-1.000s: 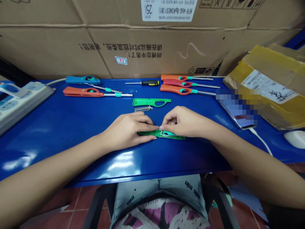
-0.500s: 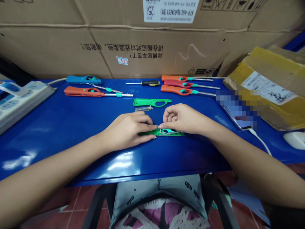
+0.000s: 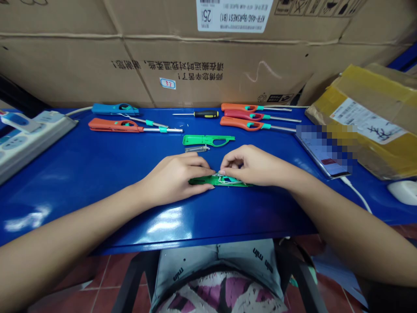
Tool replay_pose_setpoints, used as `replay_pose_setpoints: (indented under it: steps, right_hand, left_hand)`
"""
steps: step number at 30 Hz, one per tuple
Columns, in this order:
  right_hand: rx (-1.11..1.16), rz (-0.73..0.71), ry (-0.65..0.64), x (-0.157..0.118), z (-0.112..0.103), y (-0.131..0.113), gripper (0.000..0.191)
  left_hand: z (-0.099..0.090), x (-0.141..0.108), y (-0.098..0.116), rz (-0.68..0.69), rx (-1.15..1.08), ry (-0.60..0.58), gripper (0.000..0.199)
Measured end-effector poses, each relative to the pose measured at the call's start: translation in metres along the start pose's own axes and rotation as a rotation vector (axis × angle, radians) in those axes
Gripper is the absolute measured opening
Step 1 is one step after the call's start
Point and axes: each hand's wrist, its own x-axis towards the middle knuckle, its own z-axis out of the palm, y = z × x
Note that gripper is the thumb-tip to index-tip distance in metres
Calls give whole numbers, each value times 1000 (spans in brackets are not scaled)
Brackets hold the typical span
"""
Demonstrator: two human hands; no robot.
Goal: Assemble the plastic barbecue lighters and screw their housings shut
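A green lighter casing half lies on the blue table, with thin white wires and teal parts inside it. My left hand grips its left end between thumb and fingers. Over its middle, my right hand pinches at the inner parts; whatever sits between its fingertips is too small to make out. Behind my hands lies the other green casing half, with a small clear fuel tank just in front of it.
Along the back lie a blue lighter, an orange lighter, a screwdriver and several red and orange lighters. A power strip stands left; a phone and taped box are right. A large carton walls the back.
My right hand has shifted slightly down and its curled fingers have moved a little closer to the casing. My left hand keeps its hold in the same place.
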Motion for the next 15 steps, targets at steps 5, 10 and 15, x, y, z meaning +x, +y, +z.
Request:
replay_pose_setpoints:
  steps: [5, 10, 15]
  right_hand:
    - [-115, -44, 8, -1, 3, -2, 17]
    - [-137, -50, 20, -4, 5, -2, 19]
    - [-148, -53, 16, -6, 4, -2, 19]
  left_hand:
    - [0, 1, 1, -7, -23, -10, 24]
    - [1, 2, 3, 6, -32, -6, 26]
    - [1, 3, 4, 10, -31, -19, 27]
